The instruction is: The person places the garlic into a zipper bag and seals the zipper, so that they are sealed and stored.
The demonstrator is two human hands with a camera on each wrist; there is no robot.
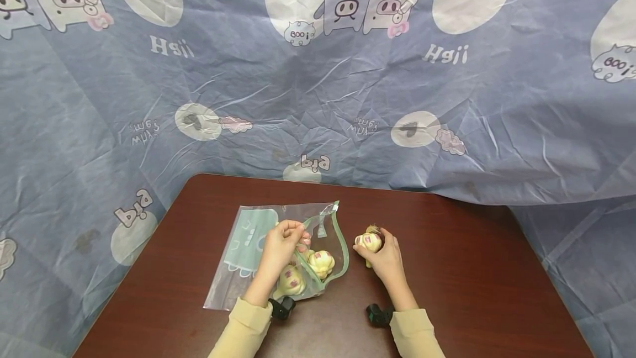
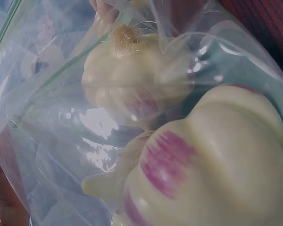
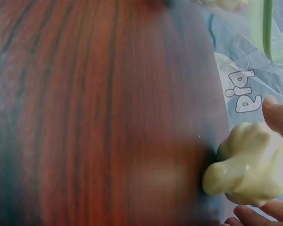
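Note:
A clear zip bag with a green seal strip (image 1: 343, 242) lies on the table, its mouth gaping to the right. My left hand (image 1: 280, 242) pinches the bag's upper edge near the mouth. Inside sit garlic bulbs, pale with purple patches, among them a front garlic bulb (image 1: 291, 280) and one nearer the mouth (image 1: 322, 263). The left wrist view shows a big garlic bulb (image 2: 226, 160) close up through the plastic. Right of the bag, my right hand (image 1: 390, 258) grips another garlic bulb (image 1: 369, 241) between thumb and fingers; its stem (image 3: 216, 179) points out in the right wrist view.
The dark red-brown table (image 1: 467, 280) extends around the bag and both hands. A green printed panel (image 1: 253, 239) shows on the bag's left part. Behind the table hangs a blue patterned cloth (image 1: 318, 87), which also comes down at both sides.

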